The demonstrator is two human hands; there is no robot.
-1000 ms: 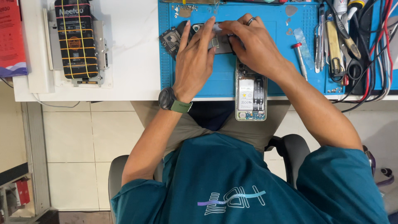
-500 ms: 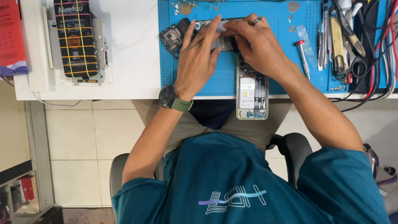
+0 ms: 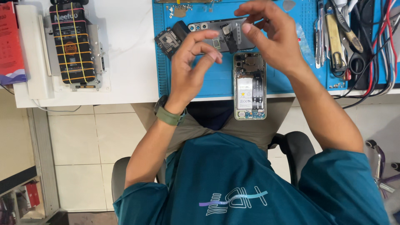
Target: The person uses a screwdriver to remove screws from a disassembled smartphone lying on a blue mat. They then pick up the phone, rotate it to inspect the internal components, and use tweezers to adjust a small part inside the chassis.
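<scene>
My left hand (image 3: 192, 66), with a green-strapped watch on its wrist, hovers over the blue work mat (image 3: 204, 81) with fingers loosely curled and nothing visible in them. My right hand (image 3: 273, 39) is raised beside it, fingers spread, also with nothing seen in it. Between and below the hands lies an opened phone (image 3: 249, 89), its battery and boards exposed, overhanging the table's front edge. A grey back cover (image 3: 208, 31) with camera holes lies across the mat behind it, partly hidden by my fingers. A small black part (image 3: 168, 40) sits at its left end.
Tweezers, screwdrivers and other hand tools (image 3: 333, 35) lie on the mat's right side beside a tangle of cables (image 3: 377, 46). On the white table (image 3: 129, 54) at left is a black device wrapped in yellow bands (image 3: 74, 46), then a red box (image 3: 10, 41).
Both hands have lifted off the grey back cover and drawn apart toward me. The cover and opened phone now lie uncovered on the mat.
</scene>
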